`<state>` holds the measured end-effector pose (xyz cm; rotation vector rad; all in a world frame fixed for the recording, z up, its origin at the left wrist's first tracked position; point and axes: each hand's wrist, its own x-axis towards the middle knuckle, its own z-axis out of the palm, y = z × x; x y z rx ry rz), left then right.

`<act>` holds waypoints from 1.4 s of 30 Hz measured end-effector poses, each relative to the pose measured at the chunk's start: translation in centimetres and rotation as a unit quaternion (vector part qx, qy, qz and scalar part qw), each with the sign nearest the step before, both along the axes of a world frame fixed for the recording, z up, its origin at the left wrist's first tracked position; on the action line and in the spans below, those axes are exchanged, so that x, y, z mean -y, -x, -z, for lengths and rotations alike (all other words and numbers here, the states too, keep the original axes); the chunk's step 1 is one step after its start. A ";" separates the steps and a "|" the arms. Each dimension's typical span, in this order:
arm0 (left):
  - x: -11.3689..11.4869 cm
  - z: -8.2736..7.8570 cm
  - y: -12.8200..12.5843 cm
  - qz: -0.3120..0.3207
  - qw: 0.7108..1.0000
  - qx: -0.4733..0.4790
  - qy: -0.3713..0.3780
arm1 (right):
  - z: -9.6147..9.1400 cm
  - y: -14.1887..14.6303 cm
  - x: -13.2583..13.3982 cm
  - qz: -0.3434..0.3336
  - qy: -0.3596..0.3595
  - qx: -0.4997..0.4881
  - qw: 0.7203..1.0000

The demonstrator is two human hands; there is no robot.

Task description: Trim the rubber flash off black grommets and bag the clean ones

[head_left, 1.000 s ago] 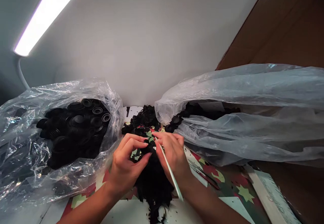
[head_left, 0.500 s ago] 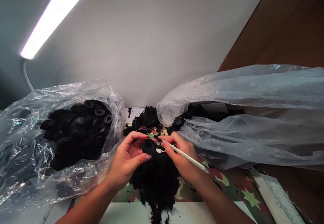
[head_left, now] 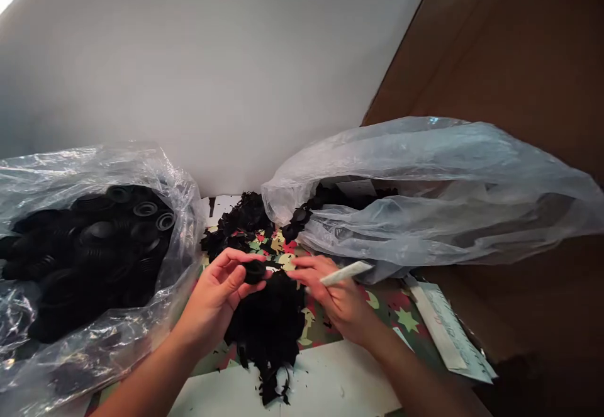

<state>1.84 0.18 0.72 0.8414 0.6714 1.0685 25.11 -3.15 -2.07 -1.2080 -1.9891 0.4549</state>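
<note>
My left hand (head_left: 221, 285) pinches a round black rubber part (head_left: 255, 271) between thumb and fingers. Just to its right is my right hand (head_left: 337, 294), a small gap away, with a slim white pen-like tool (head_left: 346, 273) lodged in the grip; its working tip is hidden and the fingers are slightly blurred. Under both hands lies a heap of black rubber scraps (head_left: 268, 316). On the left, a clear plastic bag (head_left: 182, 197) lies open, full of ribbed black rubber parts (head_left: 104, 247) like small bellows.
Another translucent bag (head_left: 406, 153) with black pieces at its mouth lies at the right. More black scraps (head_left: 240, 219) are piled by the wall. The table has a patterned cover (head_left: 377, 297) and a white sheet in front (head_left: 340, 373). Cardboard (head_left: 472, 58) stands at the right.
The view has swung right, so the lamp is nearly out of frame. My left hand has turned the rubber part, and in my right hand the tool's back end now points up and right.
</note>
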 end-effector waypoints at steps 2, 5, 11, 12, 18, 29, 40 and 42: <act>0.2 0.3 0.0 -0.007 1.000 0.005 -0.015 | 0.8 -1.7 1.5 0.038 0.020 0.012 0.999; 0.4 0.8 0.0 -0.017 0.999 0.000 -0.049 | 2.5 -4.6 3.4 0.059 0.076 0.052 0.994; 0.7 1.3 0.0 -0.001 0.997 -0.003 -0.077 | 5.0 -8.4 4.3 0.148 0.190 0.154 0.958; 0.7 1.2 0.1 0.002 0.997 -0.004 -0.079 | 5.1 -8.7 4.2 0.159 0.188 0.156 0.957; 0.6 1.0 0.4 -0.022 0.992 -0.060 -0.107 | 5.0 -8.4 4.1 0.127 0.162 0.090 0.974; 1.0 0.5 0.5 -0.041 0.988 -0.091 -0.121 | 3.0 -1.2 4.9 0.113 0.179 -0.351 0.912; 1.3 -0.7 0.5 -0.053 0.982 -0.108 -0.147 | -2.6 3.9 3.9 0.000 -0.012 -0.195 0.981; 1.5 -0.9 0.5 -0.059 0.978 -0.110 -0.167 | -3.7 4.3 3.7 -0.016 -0.049 -0.153 0.987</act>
